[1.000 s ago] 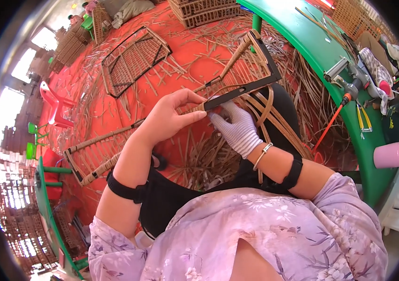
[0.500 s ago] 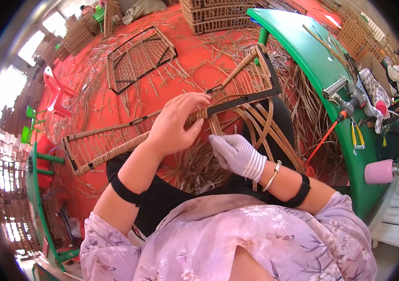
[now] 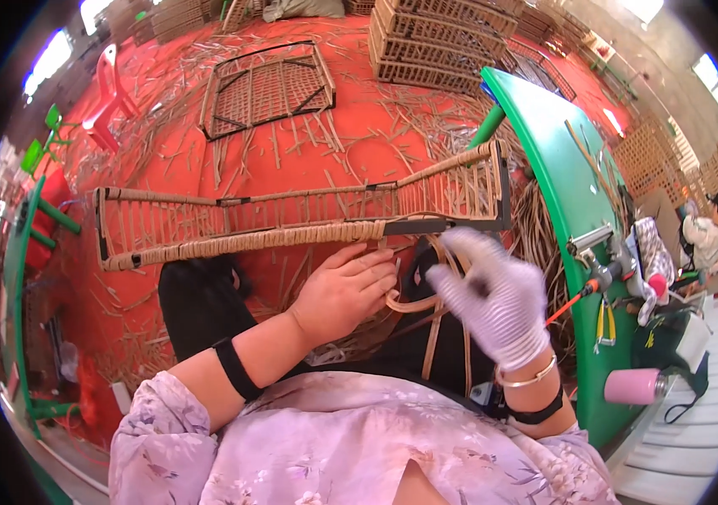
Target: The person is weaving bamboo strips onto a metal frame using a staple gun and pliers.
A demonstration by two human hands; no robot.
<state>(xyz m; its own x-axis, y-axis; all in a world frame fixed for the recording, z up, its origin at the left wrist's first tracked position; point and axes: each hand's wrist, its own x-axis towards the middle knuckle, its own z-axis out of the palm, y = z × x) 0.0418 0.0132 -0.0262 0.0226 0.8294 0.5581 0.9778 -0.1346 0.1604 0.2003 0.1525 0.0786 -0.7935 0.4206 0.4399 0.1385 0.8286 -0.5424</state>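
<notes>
A long woven rattan frame lies across my knees, its near rim wrapped in cane and a bare black bar showing toward the right. Just below that rim is my left hand, bare. Its fingers press together on a cane strip that curls out beside the fingertips; the thumb is hidden. To the right, my right hand wears a striped white glove. Thumb and index finger are apart, with part of the looped cane showing between them beside the black bar. The lower fingers are curled and partly hidden.
A green table at the right holds pliers, a power tool and a pink bottle. Another woven panel lies on the red floor among cane scraps. Stacked baskets stand behind; a person sits far right.
My right hand has left the spot under the rim and moved right and up to the cane loop. My left hand has come down off the rim. The frame now lies more level.
</notes>
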